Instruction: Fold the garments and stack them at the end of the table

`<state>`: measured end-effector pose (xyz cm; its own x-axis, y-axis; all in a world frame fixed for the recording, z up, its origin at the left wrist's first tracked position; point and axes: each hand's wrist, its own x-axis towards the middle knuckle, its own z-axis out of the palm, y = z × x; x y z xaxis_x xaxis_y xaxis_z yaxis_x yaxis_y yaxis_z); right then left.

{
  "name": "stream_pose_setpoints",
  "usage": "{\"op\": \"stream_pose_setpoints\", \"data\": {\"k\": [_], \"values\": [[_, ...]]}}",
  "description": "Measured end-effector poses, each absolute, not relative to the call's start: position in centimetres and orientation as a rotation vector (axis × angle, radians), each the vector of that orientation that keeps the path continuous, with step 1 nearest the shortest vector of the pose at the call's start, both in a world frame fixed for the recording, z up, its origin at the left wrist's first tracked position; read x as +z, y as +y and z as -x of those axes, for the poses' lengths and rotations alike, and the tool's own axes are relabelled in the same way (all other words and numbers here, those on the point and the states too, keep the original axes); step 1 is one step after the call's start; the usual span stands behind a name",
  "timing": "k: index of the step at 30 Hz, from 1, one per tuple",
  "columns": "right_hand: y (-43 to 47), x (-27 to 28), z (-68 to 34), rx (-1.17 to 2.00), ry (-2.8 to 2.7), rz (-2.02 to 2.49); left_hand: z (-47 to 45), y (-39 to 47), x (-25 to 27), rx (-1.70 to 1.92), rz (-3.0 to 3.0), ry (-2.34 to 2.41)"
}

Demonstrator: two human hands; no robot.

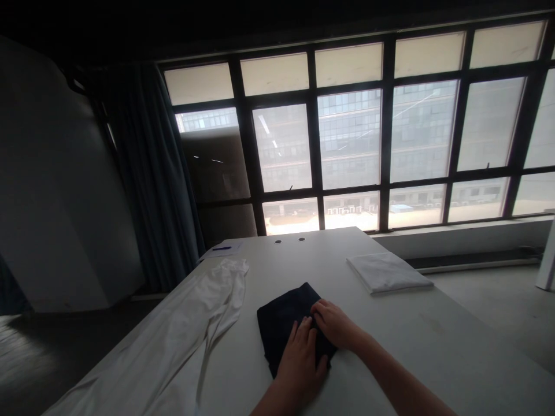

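Head view: with the left hand (301, 358) spread open and the right hand (333, 323) curled, any pinch unclear, I'd press the dark folded cloth (280, 318) evenly flat.

Room lies between dark cloth (280, 318) and white cloth (390, 273); loose fabric (173, 335) obstructs left.

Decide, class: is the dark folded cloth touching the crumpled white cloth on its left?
Apart. The head view shows a plain strip of white tabletop between the dark folded cloth and the crumpled white cloth.
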<state>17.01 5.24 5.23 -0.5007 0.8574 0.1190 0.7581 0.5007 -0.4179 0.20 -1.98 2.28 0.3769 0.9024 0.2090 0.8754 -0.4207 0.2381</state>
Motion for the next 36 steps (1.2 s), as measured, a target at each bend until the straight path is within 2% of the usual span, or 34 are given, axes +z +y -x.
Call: {"op": "stream_pose_setpoints", "data": {"k": [7,12,18,23,29,33,36], "values": [[5.4,1.4,-16.3,0.355,-2.443,1.479,0.1,-1.1,0.5,0.283,-2.382,1.83],[4.0,4.2,-16.2,0.201,-2.506,1.566,1.6,-1.7,4.4,0.139,-2.403,1.649],[2.3,6.6,-15.7,0.232,-2.547,1.533,3.7,-2.6,9.1,0.113,-2.421,1.458],[2.5,4.3,-14.2,0.201,-2.455,1.436,3.9,-0.4,5.8,0.355,-2.518,1.583],[3.8,0.4,-13.6,0.4,-2.467,1.437,4.8,1.7,2.5,0.201,-2.434,1.644],[4.1,0.4,-13.9,0.355,-2.435,1.521,4.9,1.8,2.5,0.136,-2.366,1.743],[3.5,1.8,-14.1,0.207,-2.339,1.628,5.3,2.1,2.5,0.114,-2.343,1.785]]}}
